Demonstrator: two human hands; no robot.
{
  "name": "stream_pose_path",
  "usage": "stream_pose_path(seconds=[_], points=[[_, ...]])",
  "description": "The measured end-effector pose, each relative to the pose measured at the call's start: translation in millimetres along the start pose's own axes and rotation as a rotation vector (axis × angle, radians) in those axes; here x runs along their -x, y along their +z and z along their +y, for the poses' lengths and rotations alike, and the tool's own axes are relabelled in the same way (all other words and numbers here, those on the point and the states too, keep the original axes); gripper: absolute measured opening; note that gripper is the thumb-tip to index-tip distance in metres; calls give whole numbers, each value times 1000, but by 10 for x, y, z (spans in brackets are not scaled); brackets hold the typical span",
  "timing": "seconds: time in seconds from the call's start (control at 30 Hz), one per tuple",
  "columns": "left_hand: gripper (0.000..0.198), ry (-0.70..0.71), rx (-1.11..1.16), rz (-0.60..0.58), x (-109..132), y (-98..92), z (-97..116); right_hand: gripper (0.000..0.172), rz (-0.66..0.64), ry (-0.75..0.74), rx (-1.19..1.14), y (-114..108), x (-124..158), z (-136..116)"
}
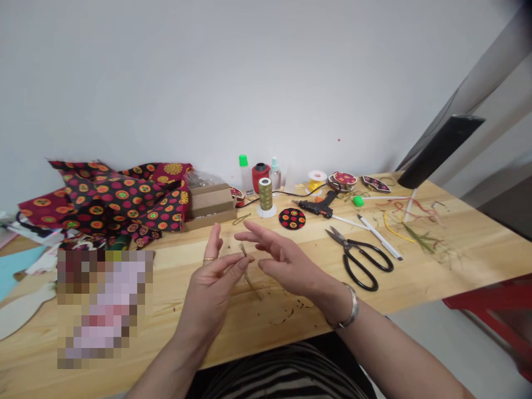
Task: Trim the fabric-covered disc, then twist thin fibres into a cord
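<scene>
Between thumb and forefinger, my left hand [214, 288] pinches a small bundle of olive-green threads [251, 285]. The thread ends stick out above and below the fingertips. My right hand [286, 263] is just to the right, its fingers stretched out and apart, with nothing held in it. A spool of olive-green thread [265, 197] stands upright beyond both hands. Behind the right hand lies a round patterned fabric piece [291, 219]. Black-handled scissors [361, 257] rest to the right of that hand, blades pointing away from me.
Patterned cloth [120, 199] is heaped at the left beside a cardboard box [210, 204]. A black glue gun [318, 206], a white pen [380, 237] and loose thread scraps [421, 238] lie to the right. A red thread cone [261, 174] stands near the wall. Part of the left side is pixelated.
</scene>
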State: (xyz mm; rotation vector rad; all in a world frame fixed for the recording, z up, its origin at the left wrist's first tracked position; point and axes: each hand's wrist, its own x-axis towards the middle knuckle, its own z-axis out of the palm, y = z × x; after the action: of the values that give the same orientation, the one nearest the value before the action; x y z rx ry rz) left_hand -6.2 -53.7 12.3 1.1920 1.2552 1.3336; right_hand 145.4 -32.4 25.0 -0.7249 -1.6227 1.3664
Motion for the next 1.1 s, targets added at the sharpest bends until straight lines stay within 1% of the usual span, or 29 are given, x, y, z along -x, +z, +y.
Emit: stream_pose_path(seconds=[0.07,0.1,0.2,0.3,0.37,0.43,0.47,0.5,0.53,0.57,0.63,0.67,0.7,0.77,0.83,0.9,0.97,1.0,1.07,1.1], points=[[4,13,-14,-18,7,-3,-10,69,-42,-10,-12,15,-7,18],[4,5,0,-28,11,-3,-11,68,-56,-3,-20,23,-9,26],[4,-56,78,-32,17,2,4,53,-38,46,64,14,-8,41],[3,-125,172,-1,6,-2,28,42,23,93,330,-84,12,50],[5,-158,228,13,-3,-11,34,41,83,112,543,-180,33,59],[8,-188,260,16,-7,-22,27,44,191,109,737,-259,53,62],[9,-202,266,17,-7,-26,19,45,248,88,790,-281,60,58],[10,-215,266,17,-5,-28,11,47,289,53,792,-286,65,49],[12,-225,264,16,-2,-28,2,50,301,7,735,-273,68,35],[13,-231,261,13,2,-27,-4,55,276,-40,628,-244,70,17],[14,-235,259,-1,11,-19,-7,64,151,-105,363,-149,73,-25],[14,-234,258,-12,15,-15,-4,67,86,-109,264,-93,76,-46],[14,-234,259,-21,19,-13,0,68,33,-95,202,-39,79,-62],[16,-241,268,-33,20,-14,8,67,-46,-34,176,40,87,-79],[17,-256,279,-32,14,-27,9,59,-106,45,235,62,92,-72],[17,-267,292,-4,2,-47,3,45,-117,99,356,25,92,-47],[18,-273,302,27,-11,-68,-1,34,-49,119,511,-59,87,-13],[19,-278,312,43,-16,-77,-2,32,3,121,584,-112,85,4],[24,-293,338,71,-22,-90,-3,33,91,127,720,-231,88,28],[27,-297,355,87,-24,-95,-5,34,115,127,795,-290,94,33]])
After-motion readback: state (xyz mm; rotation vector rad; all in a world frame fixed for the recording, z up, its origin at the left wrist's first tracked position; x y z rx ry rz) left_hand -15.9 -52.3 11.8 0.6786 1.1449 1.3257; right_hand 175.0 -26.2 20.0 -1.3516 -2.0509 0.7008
